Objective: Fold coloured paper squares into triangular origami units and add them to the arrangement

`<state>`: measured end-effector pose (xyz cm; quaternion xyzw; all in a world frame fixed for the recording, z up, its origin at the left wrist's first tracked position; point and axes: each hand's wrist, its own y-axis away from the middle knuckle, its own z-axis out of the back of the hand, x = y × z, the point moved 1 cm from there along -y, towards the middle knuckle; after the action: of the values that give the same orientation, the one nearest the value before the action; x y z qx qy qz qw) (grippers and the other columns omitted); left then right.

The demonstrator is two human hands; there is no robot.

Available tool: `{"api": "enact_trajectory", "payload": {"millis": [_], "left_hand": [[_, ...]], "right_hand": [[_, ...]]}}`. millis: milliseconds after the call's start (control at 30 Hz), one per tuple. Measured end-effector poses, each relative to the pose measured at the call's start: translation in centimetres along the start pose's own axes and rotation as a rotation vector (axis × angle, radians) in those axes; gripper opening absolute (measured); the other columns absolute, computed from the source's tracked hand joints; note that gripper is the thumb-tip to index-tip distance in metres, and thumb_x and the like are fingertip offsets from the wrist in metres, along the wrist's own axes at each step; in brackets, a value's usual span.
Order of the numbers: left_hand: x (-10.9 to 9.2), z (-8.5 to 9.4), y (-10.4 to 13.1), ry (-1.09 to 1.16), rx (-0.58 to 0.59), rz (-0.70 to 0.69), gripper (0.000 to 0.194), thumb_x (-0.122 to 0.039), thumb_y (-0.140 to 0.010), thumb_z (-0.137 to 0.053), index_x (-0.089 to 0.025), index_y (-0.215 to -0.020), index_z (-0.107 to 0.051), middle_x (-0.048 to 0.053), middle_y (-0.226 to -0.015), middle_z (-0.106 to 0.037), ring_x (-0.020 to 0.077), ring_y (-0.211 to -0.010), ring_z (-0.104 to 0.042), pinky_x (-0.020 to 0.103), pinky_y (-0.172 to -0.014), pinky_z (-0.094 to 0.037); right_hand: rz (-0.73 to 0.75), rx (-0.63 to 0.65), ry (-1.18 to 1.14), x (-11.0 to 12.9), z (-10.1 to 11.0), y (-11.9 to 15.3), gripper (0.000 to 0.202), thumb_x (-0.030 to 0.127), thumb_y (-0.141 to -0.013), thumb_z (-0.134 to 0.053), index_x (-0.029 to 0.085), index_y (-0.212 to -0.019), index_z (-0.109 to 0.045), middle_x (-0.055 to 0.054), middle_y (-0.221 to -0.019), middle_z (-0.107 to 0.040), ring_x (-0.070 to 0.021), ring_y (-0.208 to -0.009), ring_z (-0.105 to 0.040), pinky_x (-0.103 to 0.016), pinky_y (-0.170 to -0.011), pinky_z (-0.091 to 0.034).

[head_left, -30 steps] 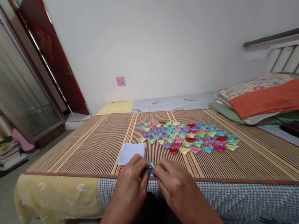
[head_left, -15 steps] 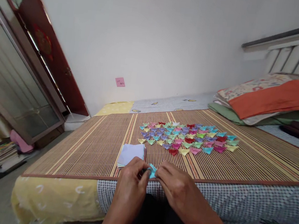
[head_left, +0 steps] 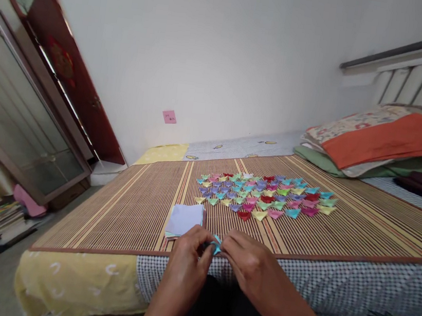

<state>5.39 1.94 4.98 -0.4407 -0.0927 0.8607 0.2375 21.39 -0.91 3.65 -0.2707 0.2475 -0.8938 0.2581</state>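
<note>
A small piece of light blue folded paper (head_left: 217,247) is pinched between my two hands at the front edge of the bed. My left hand (head_left: 191,256) grips its left side with thumb and fingers, and my right hand (head_left: 247,256) grips the right side. Most of the paper is hidden by my fingers. Just beyond my left hand lies a stack of square paper sheets (head_left: 186,219), a pale lavender one on top. Farther back, several rows of small folded paper pieces (head_left: 266,199) in many colours are spread on the striped mat.
The striped mat (head_left: 122,208) covers the bed, with a checked and yellow sheet (head_left: 82,276) hanging over its front edge. Folded bedding with an orange band (head_left: 388,137) is piled at the right. A pink card (head_left: 169,117) is on the wall; a red door (head_left: 68,61) stands at left.
My left hand has shifted slightly to the right, closer to my right hand. Less of the light blue paper shows between my fingers.
</note>
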Motion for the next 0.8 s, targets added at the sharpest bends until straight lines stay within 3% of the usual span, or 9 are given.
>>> {"api": "enact_trajectory", "payload": {"millis": [200,400,567,800], "left_hand": [[-0.27,0.16,0.26,0.116,-0.038,0.059,0.013,-0.014,-0.087,-0.059,-0.021,-0.097,-0.065,-0.001,-0.078,-0.064,0.0168,-0.070,-0.059,0.025,-0.062,-0.043],[-0.54,0.37,0.42,0.036,-0.073,0.007,0.015,-0.015,-0.089,-0.055,-0.020,-0.098,-0.065,0.003,-0.087,-0.064,0.0170,-0.074,-0.058,0.026,-0.064,-0.041],[-0.42,0.14,0.51,0.098,-0.021,0.079,0.013,-0.027,-0.097,-0.051,-0.021,-0.097,-0.063,-0.001,-0.074,-0.059,0.0163,-0.065,-0.054,0.025,-0.057,-0.038],[-0.08,-0.30,0.36,0.174,-0.060,0.066,0.017,-0.025,-0.100,-0.047,-0.021,-0.089,-0.060,0.000,-0.081,-0.061,0.0168,-0.073,-0.057,0.027,-0.068,-0.044]], "right_hand": [[-0.018,0.028,-0.047,0.16,0.52,-0.10,0.019,-0.002,-0.094,-0.060,0.015,-0.091,-0.064,-0.004,-0.090,-0.065,-0.0207,-0.082,-0.065,-0.033,-0.071,-0.050],[-0.030,-0.026,-0.060,0.49,0.39,-0.07,0.020,0.004,-0.099,-0.054,0.017,-0.085,-0.062,-0.005,-0.086,-0.063,-0.0205,-0.079,-0.063,-0.033,-0.070,-0.047],[-0.104,-0.102,-0.013,0.39,-0.06,-0.33,0.024,0.003,-0.093,-0.057,0.019,-0.075,-0.055,-0.001,-0.076,-0.057,-0.0177,-0.067,-0.058,-0.031,-0.062,-0.039],[-0.188,-0.085,-0.020,0.48,-0.28,-0.83,0.020,0.001,-0.088,-0.060,0.019,-0.079,-0.056,-0.001,-0.080,-0.060,-0.0195,-0.073,-0.062,-0.031,-0.065,-0.041]]}}
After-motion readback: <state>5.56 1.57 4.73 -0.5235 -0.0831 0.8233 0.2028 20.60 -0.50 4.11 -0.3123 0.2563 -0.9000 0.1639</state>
